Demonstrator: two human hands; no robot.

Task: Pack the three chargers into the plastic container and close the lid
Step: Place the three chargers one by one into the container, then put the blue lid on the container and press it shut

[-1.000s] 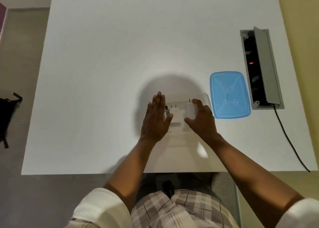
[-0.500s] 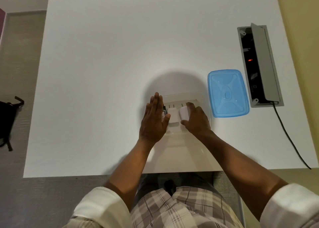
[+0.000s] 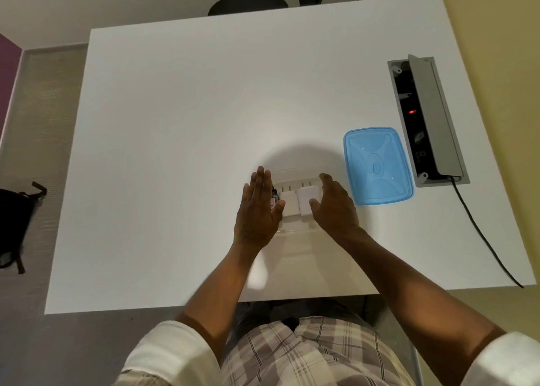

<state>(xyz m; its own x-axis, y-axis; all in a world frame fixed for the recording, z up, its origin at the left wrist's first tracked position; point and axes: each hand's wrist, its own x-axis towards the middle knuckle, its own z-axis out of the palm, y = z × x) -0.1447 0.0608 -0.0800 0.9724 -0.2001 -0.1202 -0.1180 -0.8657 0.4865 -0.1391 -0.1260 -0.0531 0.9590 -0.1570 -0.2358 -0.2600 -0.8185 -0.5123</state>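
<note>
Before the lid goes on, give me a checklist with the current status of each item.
1. Chargers in the container: two white chargers lie side by side inside, ok; a third, dark one is mostly hidden under the left hand, cannot tell.
2. Nothing sticking above the rim: cannot tell from this overhead view.
3. Lid within reach: ok, it lies flat on the table just right of the container.
4. Right hand free to take the lid: ok, it is open and holds nothing.
5. Left hand steadying the container: ok, it rests open over the left edge.

chargers (image 3: 298,203) in container (image 3: 287,177), lid (image 3: 377,165) beside
</note>
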